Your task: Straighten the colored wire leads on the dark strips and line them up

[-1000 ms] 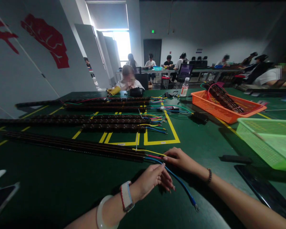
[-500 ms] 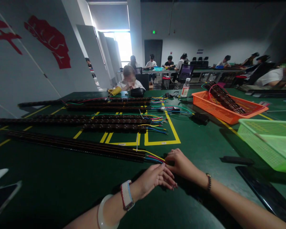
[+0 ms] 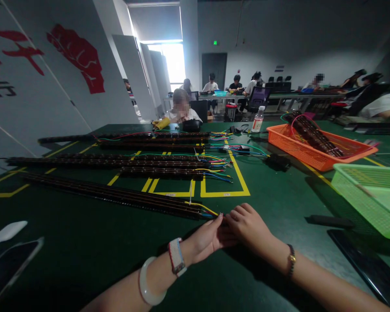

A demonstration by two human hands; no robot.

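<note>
A long dark wrapped bundle (image 3: 117, 195) lies across the green table in front of me. Yellow, blue and red wires (image 3: 209, 211) come out of its right end. My left hand (image 3: 211, 238) pinches these wires between thumb and fingers, palm turned up. Over its fingers, my right hand (image 3: 248, 221) is curled closed at the wire tips. What the right fingers hold is hidden behind its knuckles. A white cable tie (image 3: 190, 193) stands up from the bundle near its wire end.
Several similar bundles (image 3: 100, 162) lie behind, with loose wire ends. At right are an orange basket (image 3: 299, 149) holding a dark bundle, and a green basket (image 3: 360, 208). A bottle (image 3: 258, 120) stands farther back. A person (image 3: 182, 108) sits across the table.
My left hand has risen slightly and its fingers have closed on the wires. My right hand has rolled over the left fingers. The view has swung a little left.
</note>
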